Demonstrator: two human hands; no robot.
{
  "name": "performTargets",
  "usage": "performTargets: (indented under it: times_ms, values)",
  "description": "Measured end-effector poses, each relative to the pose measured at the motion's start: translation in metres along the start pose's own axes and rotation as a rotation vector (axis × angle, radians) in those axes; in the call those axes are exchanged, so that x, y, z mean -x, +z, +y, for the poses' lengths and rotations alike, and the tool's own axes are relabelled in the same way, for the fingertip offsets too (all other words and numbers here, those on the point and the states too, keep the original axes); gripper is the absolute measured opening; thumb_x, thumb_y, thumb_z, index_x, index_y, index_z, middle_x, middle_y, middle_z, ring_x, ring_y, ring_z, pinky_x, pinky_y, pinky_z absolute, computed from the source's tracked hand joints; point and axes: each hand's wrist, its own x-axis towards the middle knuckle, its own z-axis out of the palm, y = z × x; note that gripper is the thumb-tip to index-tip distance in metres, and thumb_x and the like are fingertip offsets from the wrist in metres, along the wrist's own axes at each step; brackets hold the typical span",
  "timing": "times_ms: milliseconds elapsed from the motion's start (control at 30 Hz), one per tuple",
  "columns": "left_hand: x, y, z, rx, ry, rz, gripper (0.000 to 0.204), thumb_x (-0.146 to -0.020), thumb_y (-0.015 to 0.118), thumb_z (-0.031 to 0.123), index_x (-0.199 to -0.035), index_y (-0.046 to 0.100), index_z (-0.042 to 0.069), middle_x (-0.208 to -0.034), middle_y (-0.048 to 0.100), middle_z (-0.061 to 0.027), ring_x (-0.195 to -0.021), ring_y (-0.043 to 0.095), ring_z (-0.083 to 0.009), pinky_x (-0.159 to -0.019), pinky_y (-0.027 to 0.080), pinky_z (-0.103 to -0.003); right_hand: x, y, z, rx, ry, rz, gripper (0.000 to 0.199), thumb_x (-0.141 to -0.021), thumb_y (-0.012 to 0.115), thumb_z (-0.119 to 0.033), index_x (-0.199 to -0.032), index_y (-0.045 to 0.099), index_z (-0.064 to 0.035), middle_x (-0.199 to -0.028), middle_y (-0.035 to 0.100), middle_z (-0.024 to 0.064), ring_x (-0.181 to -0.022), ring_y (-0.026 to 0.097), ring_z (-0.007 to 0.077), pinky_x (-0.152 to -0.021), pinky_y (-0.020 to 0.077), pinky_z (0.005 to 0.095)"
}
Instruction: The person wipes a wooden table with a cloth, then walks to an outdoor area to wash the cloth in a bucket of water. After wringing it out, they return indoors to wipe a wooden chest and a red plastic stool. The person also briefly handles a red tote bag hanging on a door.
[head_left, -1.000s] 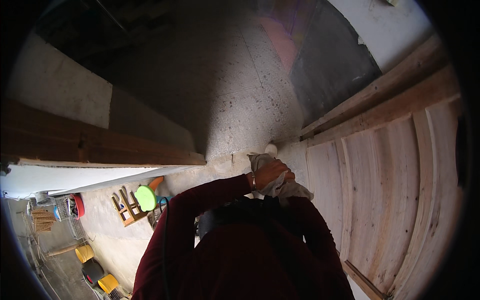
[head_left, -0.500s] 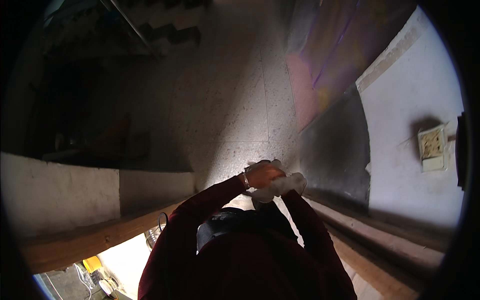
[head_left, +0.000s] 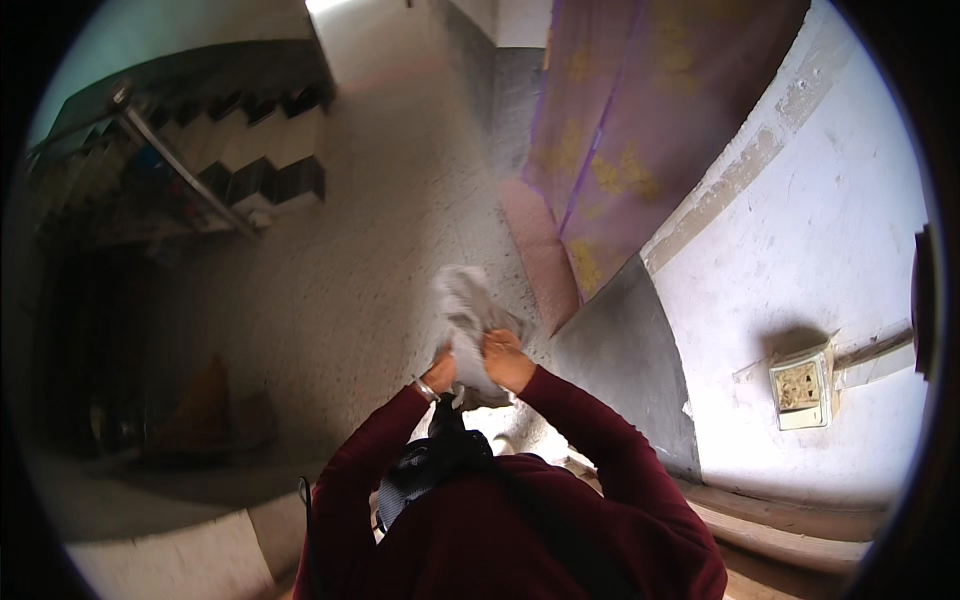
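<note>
A crumpled pale grey-white cloth (head_left: pixel 466 305) hangs in front of my body, its far end smeared by motion. My left hand (head_left: pixel 440 370), with a light bracelet at the wrist, is closed on the near left edge of the cloth. From the other side my right hand (head_left: pixel 508 360) wraps its fingers round the cloth's right edge. The hands are a little apart with the fabric bunched between them. Some fingertips are hidden in the folds.
A purple curtain with yellow flowers (head_left: pixel 600 130) hangs ahead on the right, beside a white wall bearing a socket box (head_left: pixel 800 392). Stairs (head_left: pixel 270 165) with a metal railing (head_left: pixel 170 160) rise at the far left. Wooden frame edges (head_left: pixel 790 520) lie near at the right.
My view has shifted forward past the wooden doorway, and the stairs show more brightly. The hands, bunched together before, are now apart, and the cloth stretches away from me.
</note>
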Motion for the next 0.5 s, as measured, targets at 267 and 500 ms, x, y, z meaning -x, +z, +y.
performTargets:
  times_ms: [267, 500]
  values:
    - [-0.132, -0.109, 0.09, 0.645, 0.183, -0.301, 0.047, -0.095, 0.038, 0.041, -0.128, 0.043, 0.008, -0.119, 0.051, -0.0098, -0.106, 0.051, -0.0179, -0.09, 0.045, -0.032, -0.207, -0.091, -0.034, -0.595, 0.146, 0.274, 0.037, -0.091, 0.048, -0.033, -0.07, 0.054, -0.0031, -0.06, 0.056, 0.0094, -0.048, 0.055, 0.0221, -0.044, 0.0445, 0.0333]
    - [-0.206, -0.114, 0.141, 0.269, -0.099, 0.116, 0.041, -0.089, 0.052, 0.016, -0.126, 0.045, 0.001, -0.115, 0.055, -0.0079, -0.1, 0.055, -0.0181, -0.085, 0.047, -0.031, -0.273, -0.054, 0.063, -1.42, 0.389, 0.475, 0.033, -0.092, 0.051, -0.029, -0.11, 0.049, -0.0007, -0.104, 0.053, 0.0096, -0.093, 0.05, 0.0157, -0.077, 0.0427, 0.0299]
